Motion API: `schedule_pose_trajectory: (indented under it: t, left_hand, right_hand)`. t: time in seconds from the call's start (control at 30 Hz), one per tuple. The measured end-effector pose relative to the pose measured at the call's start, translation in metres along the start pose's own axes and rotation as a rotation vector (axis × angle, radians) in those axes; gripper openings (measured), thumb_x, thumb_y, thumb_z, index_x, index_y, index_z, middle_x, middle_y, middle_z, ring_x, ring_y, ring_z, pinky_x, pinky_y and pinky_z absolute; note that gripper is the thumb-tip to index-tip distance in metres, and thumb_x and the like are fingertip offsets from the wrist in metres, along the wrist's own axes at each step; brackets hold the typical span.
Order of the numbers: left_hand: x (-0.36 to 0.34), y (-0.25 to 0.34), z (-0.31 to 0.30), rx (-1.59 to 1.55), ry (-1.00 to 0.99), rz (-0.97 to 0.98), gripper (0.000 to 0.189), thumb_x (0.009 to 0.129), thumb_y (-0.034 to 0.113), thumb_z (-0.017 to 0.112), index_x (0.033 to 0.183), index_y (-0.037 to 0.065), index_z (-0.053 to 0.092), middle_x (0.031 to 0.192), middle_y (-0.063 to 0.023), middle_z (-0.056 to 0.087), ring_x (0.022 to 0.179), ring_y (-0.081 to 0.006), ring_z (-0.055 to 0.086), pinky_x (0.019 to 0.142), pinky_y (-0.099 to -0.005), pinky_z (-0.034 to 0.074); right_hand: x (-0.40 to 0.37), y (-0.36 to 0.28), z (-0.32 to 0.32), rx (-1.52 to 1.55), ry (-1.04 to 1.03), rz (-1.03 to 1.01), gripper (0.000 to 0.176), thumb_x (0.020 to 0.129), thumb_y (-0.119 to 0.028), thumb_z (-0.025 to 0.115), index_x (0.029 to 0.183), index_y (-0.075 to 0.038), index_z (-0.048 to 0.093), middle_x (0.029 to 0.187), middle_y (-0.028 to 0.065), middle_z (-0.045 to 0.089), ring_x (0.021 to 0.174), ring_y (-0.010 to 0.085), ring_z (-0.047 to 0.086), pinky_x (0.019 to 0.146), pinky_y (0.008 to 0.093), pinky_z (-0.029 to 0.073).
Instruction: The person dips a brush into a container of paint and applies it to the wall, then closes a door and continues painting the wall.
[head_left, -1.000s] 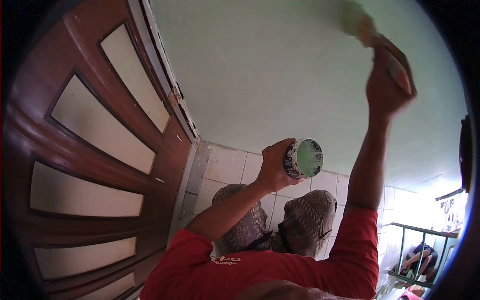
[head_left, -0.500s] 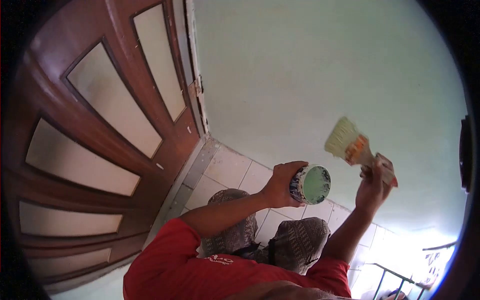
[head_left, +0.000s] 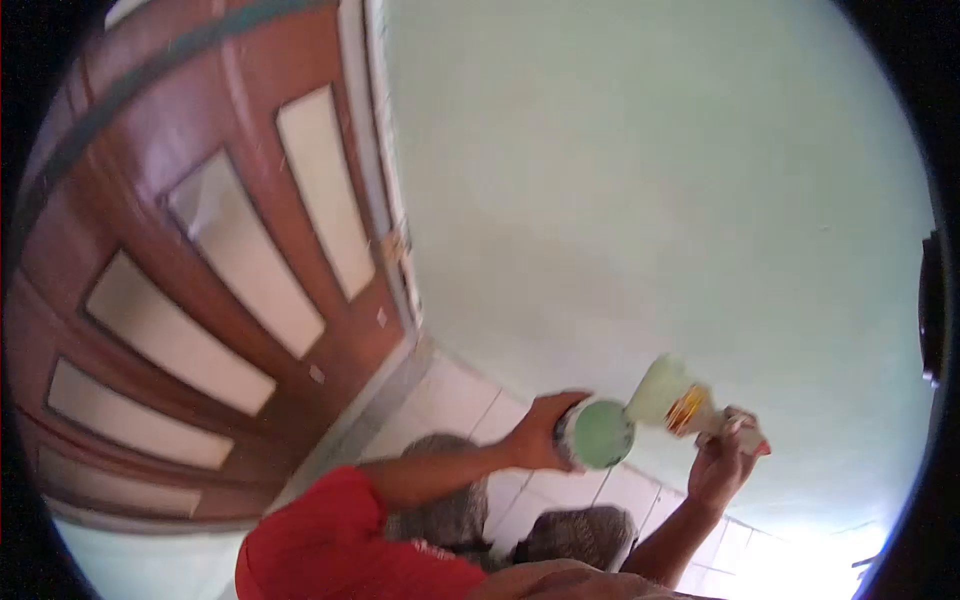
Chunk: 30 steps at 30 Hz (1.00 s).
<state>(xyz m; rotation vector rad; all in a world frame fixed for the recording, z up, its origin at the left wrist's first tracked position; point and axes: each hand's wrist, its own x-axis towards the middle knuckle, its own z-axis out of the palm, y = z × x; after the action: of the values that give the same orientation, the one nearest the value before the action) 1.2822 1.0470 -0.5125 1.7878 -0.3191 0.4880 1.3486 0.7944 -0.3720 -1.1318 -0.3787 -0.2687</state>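
Observation:
My left hand point(head_left: 541, 432) is wrapped round a paint-smeared can of pale green paint point(head_left: 603, 434), its open mouth tilted toward the camera. In my right hand point(head_left: 728, 452) is a wide paintbrush point(head_left: 689, 408), gripped by its handle. The pale, paint-coated bristles point up and to the left, their lower corner right at the can's rim. Behind both hands stands a light green wall point(head_left: 640, 190).
A brown wooden door point(head_left: 215, 300) with several light panels is on the left, its frame meeting the wall. White floor tiles point(head_left: 455, 385) lie below my hands. Bright light comes from the lower right.
The view has tilted upward, so the can and both hands sit lower in it. My right hand has brought the brush closer to the can's rim.

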Motion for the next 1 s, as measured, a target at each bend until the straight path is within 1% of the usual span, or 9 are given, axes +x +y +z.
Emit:
schedule_pose_trajectory:
  t: [0.1,0.17,0.33,0.43,0.5,0.63,0.7,0.8,1.0]
  left_hand:
    - [-0.003,0.010,-0.002,-0.077,-0.026,-0.082,0.116,0.051,0.027,0.103,0.149,0.005,0.046,0.144,-0.0161,0.053,0.134,-0.0306,0.051,0.114,-0.0455,0.041]
    - [0.012,0.060,-0.009,-0.009,0.073,-0.026,0.102,0.052,0.029,0.101,0.138,0.000,0.055,0.130,-0.0180,0.066,0.123,-0.0302,0.063,0.107,-0.0434,0.048]
    - [0.037,0.154,-0.027,-0.105,0.044,-0.194,0.096,0.060,0.027,0.100,0.140,0.002,0.053,0.127,-0.0158,0.068,0.119,-0.0264,0.066,0.103,-0.0413,0.051]
    - [0.043,0.207,-0.046,-0.128,0.078,-0.050,0.098,0.058,0.025,0.101,0.140,0.003,0.052,0.125,-0.0145,0.069,0.117,-0.0249,0.066,0.102,-0.0411,0.052]
    - [0.051,0.263,-0.062,-0.140,0.080,-0.148,0.097,0.057,0.023,0.102,0.139,0.003,0.053,0.125,-0.0142,0.069,0.116,-0.0247,0.066,0.102,-0.0415,0.053]
    - [0.083,0.364,-0.093,-0.248,0.070,-0.197,0.109,0.055,0.012,0.102,0.145,0.004,0.041,0.131,-0.0113,0.061,0.125,-0.0218,0.059,0.107,-0.0409,0.049]
    - [0.097,0.417,-0.112,-0.206,0.015,-0.251,0.109,0.056,0.013,0.102,0.145,0.004,0.039,0.132,-0.0115,0.060,0.124,-0.0218,0.059,0.107,-0.0410,0.050]
    - [0.116,0.465,-0.135,-0.174,-0.010,-0.243,0.108,0.058,0.014,0.102,0.144,0.004,0.037,0.134,-0.0118,0.058,0.123,-0.0223,0.060,0.105,-0.0410,0.052]
    - [0.137,0.554,-0.163,0.002,-0.084,-0.145,0.110,0.062,0.024,0.100,0.149,0.001,0.037,0.136,-0.0162,0.059,0.124,-0.0290,0.060,0.107,-0.0427,0.048]
  right_hand:
    - [0.001,-0.028,0.003,0.086,-0.094,0.150,0.022,0.097,-0.019,0.069,0.109,-0.007,0.055,0.101,0.0069,0.060,0.082,0.0156,0.058,0.061,0.0278,0.045]
    - [0.020,-0.048,-0.006,0.119,-0.075,0.139,0.021,0.097,-0.021,0.068,0.107,-0.007,0.056,0.098,0.0065,0.060,0.080,0.0161,0.059,0.058,0.0291,0.047]
    - [0.060,-0.114,0.008,0.372,0.070,0.238,0.018,0.096,-0.021,0.068,0.103,-0.007,0.060,0.091,0.0066,0.063,0.074,0.0178,0.063,0.056,0.0280,0.050]
    - [0.057,-0.166,0.047,0.495,0.155,0.365,0.015,0.097,-0.022,0.064,0.100,-0.009,0.059,0.090,0.0034,0.062,0.075,0.0161,0.063,0.059,0.0264,0.052]
    - [0.059,-0.204,0.076,0.577,0.057,0.436,0.014,0.096,-0.022,0.064,0.096,-0.010,0.058,0.090,0.0040,0.062,0.074,0.0162,0.062,0.059,0.0277,0.053]
    - [0.077,-0.303,0.143,0.561,-0.055,0.488,0.015,0.091,-0.014,0.071,0.094,-0.008,0.058,0.092,0.0076,0.064,0.079,0.0172,0.065,0.061,0.0305,0.053]
    - [0.076,-0.347,0.172,0.202,-0.222,0.302,0.021,0.085,-0.003,0.076,0.095,-0.007,0.058,0.094,0.0089,0.066,0.081,0.0177,0.067,0.063,0.0306,0.054]
    - [0.075,-0.397,0.195,0.280,-0.181,0.494,0.026,0.081,0.005,0.078,0.097,-0.005,0.059,0.092,0.0096,0.068,0.079,0.0173,0.068,0.067,0.0307,0.055]
    - [0.044,-0.490,0.223,0.295,0.008,0.464,0.027,0.089,-0.001,0.075,0.089,-0.005,0.048,0.080,0.0129,0.071,0.068,0.0218,0.073,0.059,0.0321,0.060]
